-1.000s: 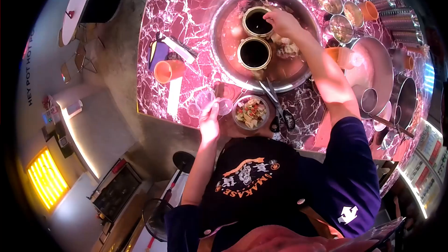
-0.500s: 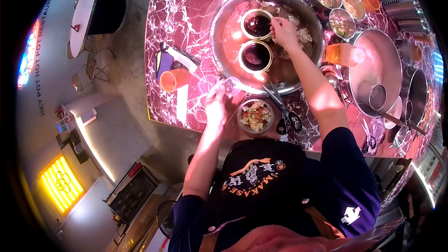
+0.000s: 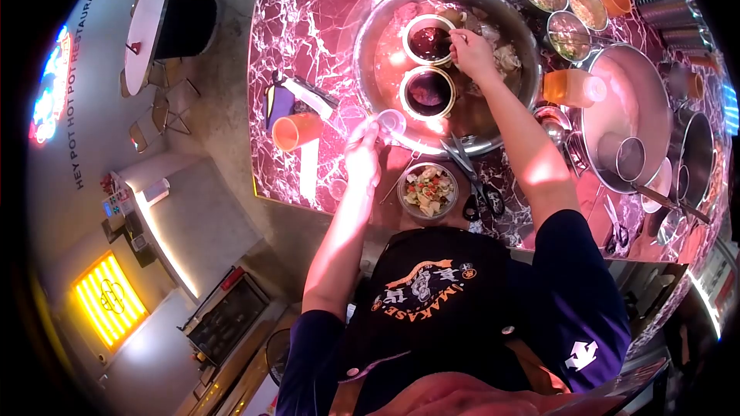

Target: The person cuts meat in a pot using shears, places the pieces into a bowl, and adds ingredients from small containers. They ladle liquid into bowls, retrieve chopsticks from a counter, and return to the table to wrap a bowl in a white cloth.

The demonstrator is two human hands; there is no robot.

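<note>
Left hand (image 3: 362,156) has brought clear cup (image 3: 391,122) nearer pot (image 3: 493,141)

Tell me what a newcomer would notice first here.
Probably the wide, round silver metal pan at upper centre, with two round, pale-rimmed pots of dark contents inside. The right hand is at the upper pot's right edge. A glowing yellow sign stands out at lower left.

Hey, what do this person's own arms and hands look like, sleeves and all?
Left hand and right hand look bare, with no gloves visible. Left sleeve and right sleeve are short and dark navy, leaving the forearms uncovered. A white, angular mark sits high on the right side, toward the shoulder.
</note>
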